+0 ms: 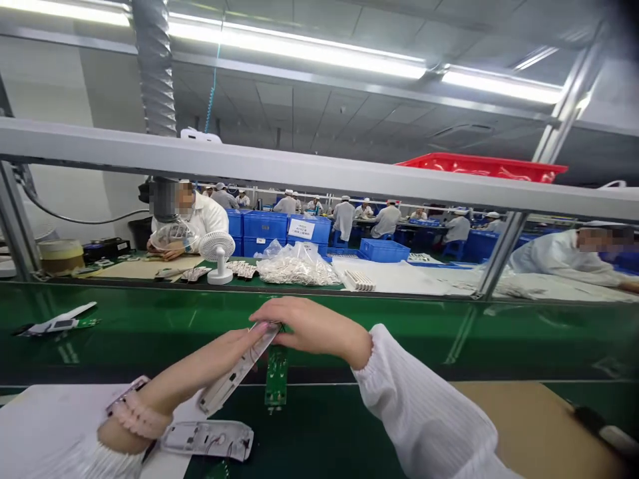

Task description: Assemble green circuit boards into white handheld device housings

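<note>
**Casing held between both hands, circuit board lying apart**

The left hand (210,359) and right hand (312,326) meet over a white plastic casing (237,366), held up at a slant above the green belt (150,339). The left fingers (244,340) lie together along the casing and clamp it. The right fingers (272,319) curl together over its upper end; whether they grip it, I cannot tell. A green circuit board (276,376) lies just below, outside the casing, so that fitting looks undone. A second casing (207,440) lies beside it on a white sheet (50,426), its wires showing.
</note>
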`<state>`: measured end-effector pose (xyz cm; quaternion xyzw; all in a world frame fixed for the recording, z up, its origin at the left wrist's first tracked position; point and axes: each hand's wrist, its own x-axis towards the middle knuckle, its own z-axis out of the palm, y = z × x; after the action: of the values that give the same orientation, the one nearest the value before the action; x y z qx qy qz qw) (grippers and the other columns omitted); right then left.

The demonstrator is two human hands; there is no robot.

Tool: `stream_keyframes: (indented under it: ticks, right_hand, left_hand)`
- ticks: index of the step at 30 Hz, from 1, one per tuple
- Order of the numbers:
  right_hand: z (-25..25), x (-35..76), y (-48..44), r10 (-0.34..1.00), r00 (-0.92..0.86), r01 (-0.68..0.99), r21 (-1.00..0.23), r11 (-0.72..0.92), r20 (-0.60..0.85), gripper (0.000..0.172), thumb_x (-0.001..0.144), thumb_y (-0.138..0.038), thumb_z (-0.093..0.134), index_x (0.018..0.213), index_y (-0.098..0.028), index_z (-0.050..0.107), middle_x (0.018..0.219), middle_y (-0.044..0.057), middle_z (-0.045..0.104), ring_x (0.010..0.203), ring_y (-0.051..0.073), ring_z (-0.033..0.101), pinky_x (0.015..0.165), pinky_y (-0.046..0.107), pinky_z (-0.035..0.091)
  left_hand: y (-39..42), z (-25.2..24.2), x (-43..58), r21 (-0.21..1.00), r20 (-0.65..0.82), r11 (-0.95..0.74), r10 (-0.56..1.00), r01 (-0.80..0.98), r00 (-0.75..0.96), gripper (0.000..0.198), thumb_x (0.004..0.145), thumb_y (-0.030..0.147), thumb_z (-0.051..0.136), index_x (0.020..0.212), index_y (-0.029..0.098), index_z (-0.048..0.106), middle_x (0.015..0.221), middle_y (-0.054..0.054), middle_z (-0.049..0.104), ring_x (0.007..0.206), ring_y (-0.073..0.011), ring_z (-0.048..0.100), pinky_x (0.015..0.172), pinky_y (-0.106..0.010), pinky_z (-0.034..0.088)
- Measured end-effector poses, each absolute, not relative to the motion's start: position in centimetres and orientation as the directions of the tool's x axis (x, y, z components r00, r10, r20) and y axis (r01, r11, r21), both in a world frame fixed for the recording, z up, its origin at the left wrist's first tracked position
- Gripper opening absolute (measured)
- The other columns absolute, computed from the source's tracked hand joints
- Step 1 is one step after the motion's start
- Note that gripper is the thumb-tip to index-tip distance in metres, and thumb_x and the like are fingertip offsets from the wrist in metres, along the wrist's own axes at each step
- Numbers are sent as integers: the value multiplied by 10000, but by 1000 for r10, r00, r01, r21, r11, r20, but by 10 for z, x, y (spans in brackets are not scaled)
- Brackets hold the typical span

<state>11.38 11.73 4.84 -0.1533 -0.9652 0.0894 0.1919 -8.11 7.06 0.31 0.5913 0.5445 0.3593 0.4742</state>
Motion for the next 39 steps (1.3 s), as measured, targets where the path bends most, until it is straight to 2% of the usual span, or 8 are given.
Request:
stream_keyframes:
  ticks: [2, 5, 9, 15, 21, 27, 33, 39]
  right_hand:
    - [46, 126, 107, 416, -783, 178, -473, 863, 462, 492, 814, -190, 650, 1279, -267, 510, 1306, 39, 532, 1157, 200, 519, 1005, 349, 415]
    - [24, 143, 108, 641, -536, -66, -784, 617, 550, 493, 811, -339, 661, 1275, -306, 497, 1329, 45, 491, 1097, 198, 554, 957, 375, 459]
    - [-14, 142, 110, 723, -432, -192, -839, 510, 539, 391, 863, -420, 558, 1210, -240, 545, 1068, 66, 615, 862, 163, 624, 804, 358, 527]
    - [-31, 118, 98, 698, -519, -420, -858, 296, 494, 473, 799, -382, 633, 1241, -229, 560, 1116, 88, 633, 834, 180, 640, 698, 312, 537]
    - [-32, 108, 90, 729, -482, -552, -815, 177, 485, 606, 656, -322, 810, 1211, -238, 580, 1152, 72, 625, 921, 187, 620, 836, 338, 508]
    - [-30, 91, 78, 813, -255, -499, -791, 354, 524, 539, 654, -391, 803, 1139, -241, 620, 1015, 59, 658, 843, 188, 604, 753, 330, 529]
    - [-30, 93, 74, 634, -32, -140, -631, 763, 773, 398, 769, -377, 703, 1139, -251, 627, 902, 39, 642, 749, 167, 577, 695, 315, 510]
    - [-17, 115, 71, 277, -349, 319, -164, 933, 895, 432, 789, -315, 671, 1192, -223, 547, 925, 59, 678, 803, 200, 606, 760, 377, 448]
  left_hand:
    - [64, 5, -71, 971, -103, 62, 980, 232, 169, 442, 800, 591, 518, 677, 190, 658, 682, -43, 629, 656, -199, 565, 661, -284, 438]
    - [58, 3, -57, 990, -135, 139, 978, -11, 156, 547, 798, 682, 427, 815, 175, 631, 614, -7, 539, 521, -135, 480, 523, -244, 404]
    - [60, -1, -41, 901, -88, 151, 982, -407, 170, 534, 778, 657, 513, 969, 172, 630, 592, 9, 521, 465, -100, 451, 438, -200, 370]
    - [55, -1, -36, 891, -56, 59, 998, -451, 18, 452, 795, 564, 578, 822, 122, 668, 625, -42, 598, 545, -145, 548, 515, -255, 487]
    - [47, 5, -36, 868, -30, 17, 999, -496, -19, 354, 784, 484, 641, 804, 133, 681, 628, -26, 627, 527, -134, 550, 511, -247, 481]
    - [48, 1, -32, 859, 107, -122, 992, -496, -60, 432, 807, 460, 627, 1129, 172, 614, 876, -38, 708, 820, -206, 650, 701, -284, 500]
    - [51, -4, -29, 850, 162, -151, 987, -505, -22, 333, 827, 404, 625, 1100, 213, 626, 939, -9, 713, 933, -176, 636, 787, -231, 476]
    - [50, -1, -30, 866, 53, -87, 995, -492, -82, 339, 826, 390, 588, 1094, 187, 630, 897, -18, 704, 891, -201, 631, 777, -277, 480]
